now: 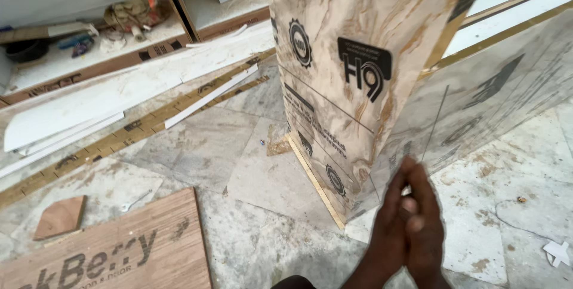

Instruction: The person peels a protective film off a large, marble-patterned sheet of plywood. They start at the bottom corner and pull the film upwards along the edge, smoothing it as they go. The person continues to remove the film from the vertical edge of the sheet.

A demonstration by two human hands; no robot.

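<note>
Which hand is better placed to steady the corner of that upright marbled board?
Probably the left hand. It is pressed palm to palm against the right hand, but it lies on the side nearer the marbled board and its corner.

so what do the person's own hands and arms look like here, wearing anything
Both are bare: no gloves, rings or watch show on the left hand or the right hand, and no sleeve reaches the wrists. Only the hands and a short stretch of forearm are in view, so anything worn higher up cannot be told.
</note>
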